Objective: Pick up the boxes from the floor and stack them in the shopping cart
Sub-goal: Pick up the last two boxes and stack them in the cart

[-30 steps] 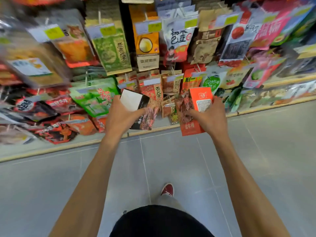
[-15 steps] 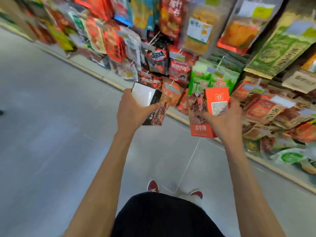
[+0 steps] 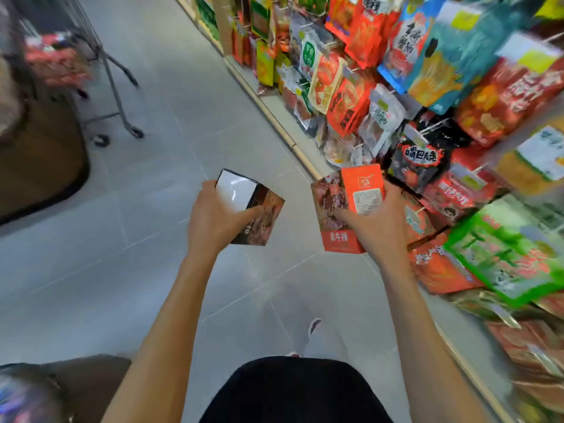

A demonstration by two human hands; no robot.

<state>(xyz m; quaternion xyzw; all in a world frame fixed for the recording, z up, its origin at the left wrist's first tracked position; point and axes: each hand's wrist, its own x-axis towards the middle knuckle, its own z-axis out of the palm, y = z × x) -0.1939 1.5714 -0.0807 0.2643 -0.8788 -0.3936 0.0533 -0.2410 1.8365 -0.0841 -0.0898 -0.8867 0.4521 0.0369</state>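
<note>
Left hand (image 3: 213,221) wraps the dark box (image 3: 251,207): thumb across its printed side, fingers curled round the far edge, white face up. Right hand (image 3: 375,221) clamps the orange box (image 3: 348,209), thumb on the front, fingers behind. Boxes apart, both held above the grey floor (image 3: 152,270). Just right of the right fingers: hanging snack packs (image 3: 427,132). Well beyond the left fingers, upper left, blurred: shopping cart (image 3: 100,71) with red items inside

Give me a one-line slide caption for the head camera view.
Left hand holds a dark box, right hand an orange box, cart ahead.
</note>
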